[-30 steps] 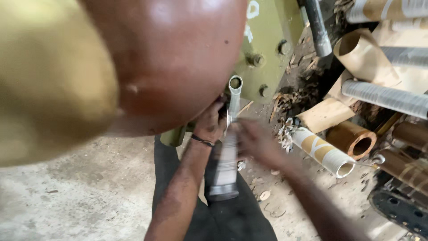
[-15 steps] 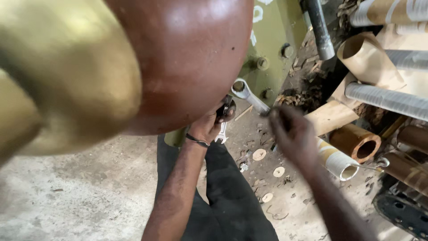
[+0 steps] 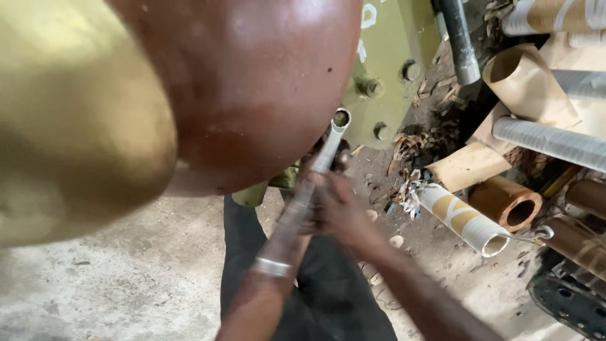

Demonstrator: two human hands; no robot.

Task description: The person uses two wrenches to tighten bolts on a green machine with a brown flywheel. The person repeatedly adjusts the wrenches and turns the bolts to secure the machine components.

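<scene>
Ring spanner (image 3: 332,140), steel, 1 item: gripped by the right hand (image 3: 341,211) with the left hand (image 3: 302,208) closed beside it, ring end raised above both near the green machine base (image 3: 385,69); repositioning judged underway, reseating on a bolt (image 3: 369,86) needed.

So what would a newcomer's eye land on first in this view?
First the big glossy reddish-brown rounded body filling the upper left, shading into brass-yellow at its left. Just below its edge, both hands, the left hand and right hand, meet on a ring spanner. On the right lie cardboard tubes amid floor debris.
</scene>
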